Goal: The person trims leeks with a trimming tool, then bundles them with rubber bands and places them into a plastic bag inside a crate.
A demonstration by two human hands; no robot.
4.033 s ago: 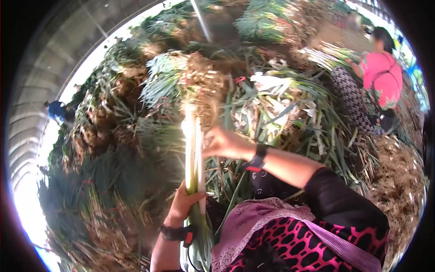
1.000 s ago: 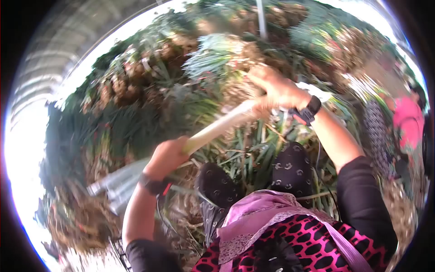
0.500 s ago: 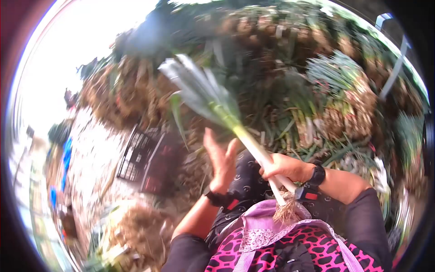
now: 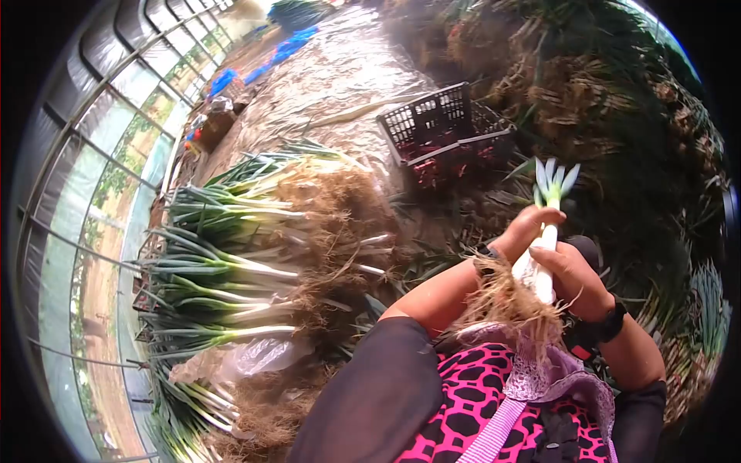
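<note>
Huge leek pile well off to the left of the left hand, crate out past that hand and a bit left. The leeks are in both hands: right hand wrapped round them, left curled on just above, near the leaves. Roots hang on the near side of both hands.

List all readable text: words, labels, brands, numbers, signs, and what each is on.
None readable.
Right wristband: red patch, no legible lettering.
Black crate: no legible marking.
Plastic bag: nothing legible.
Held stalks: no label visible.
</note>
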